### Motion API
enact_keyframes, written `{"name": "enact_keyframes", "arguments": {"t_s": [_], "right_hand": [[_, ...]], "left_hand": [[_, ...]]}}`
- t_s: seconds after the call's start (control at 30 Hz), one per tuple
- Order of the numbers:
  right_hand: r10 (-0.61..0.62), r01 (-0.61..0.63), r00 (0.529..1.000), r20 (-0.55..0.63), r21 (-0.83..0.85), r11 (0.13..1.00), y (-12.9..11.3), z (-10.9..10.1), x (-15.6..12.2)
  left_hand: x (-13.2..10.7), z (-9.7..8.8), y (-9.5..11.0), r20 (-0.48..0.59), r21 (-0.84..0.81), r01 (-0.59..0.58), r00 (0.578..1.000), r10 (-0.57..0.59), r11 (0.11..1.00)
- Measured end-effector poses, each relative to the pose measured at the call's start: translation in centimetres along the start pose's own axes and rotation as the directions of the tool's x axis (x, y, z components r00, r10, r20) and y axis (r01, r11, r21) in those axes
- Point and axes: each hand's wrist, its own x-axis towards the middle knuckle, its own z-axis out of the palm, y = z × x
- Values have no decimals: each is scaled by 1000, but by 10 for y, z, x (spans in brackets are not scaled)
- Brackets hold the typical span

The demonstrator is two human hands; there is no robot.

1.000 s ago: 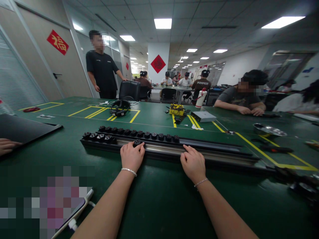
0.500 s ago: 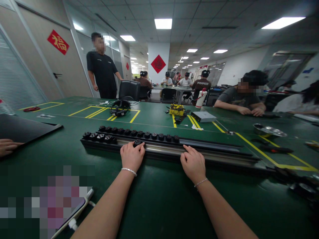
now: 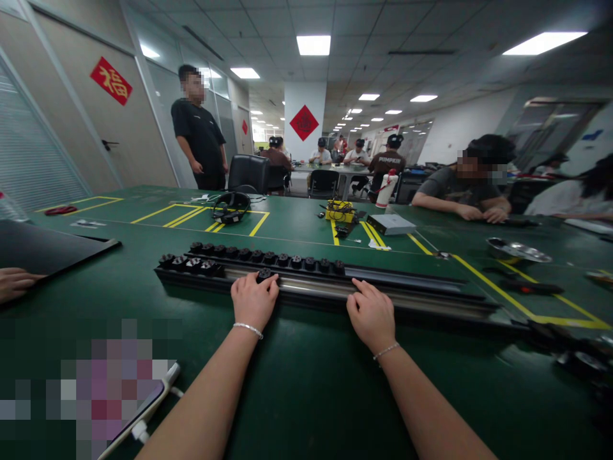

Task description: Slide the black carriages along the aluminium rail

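Observation:
A long black power track [image 3: 316, 289] with a shiny metal channel lies across in front of me. My left hand [image 3: 253, 297] is closed around a small black socket module [image 3: 265, 275] at the channel, thumb and fingers on either side of it. My right hand [image 3: 371, 310] rests farther right along the same track, its index finger stretched over the top and the thumb at the near side. Several socket modules [image 3: 192, 264] sit at the track's left end. Behind it, a second black track [image 3: 402, 278] carries a row of similar modules [image 3: 282, 260].
On the green table [image 3: 297, 396] are a phone [image 3: 143, 409] with a cable, a headset [image 3: 230, 208], a yellow box [image 3: 340, 209], a metal bowl [image 3: 520, 251] and dark parts [image 3: 582, 361]. Another person's hand [image 3: 18, 283] is at the left. People sit opposite; one stands.
My hands, the socket module and the tracks look unmoved. The standing person has shifted slightly right and drawn an arm back from the chair.

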Motion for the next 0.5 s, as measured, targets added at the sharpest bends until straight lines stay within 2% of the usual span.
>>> {"name": "enact_keyframes", "arguments": {"t_s": [0.5], "right_hand": [[5,-5,1000,0,0,1000,-1,0,0]], "left_hand": [[0,0,1,1,6,3,1000,-3,1000]]}}
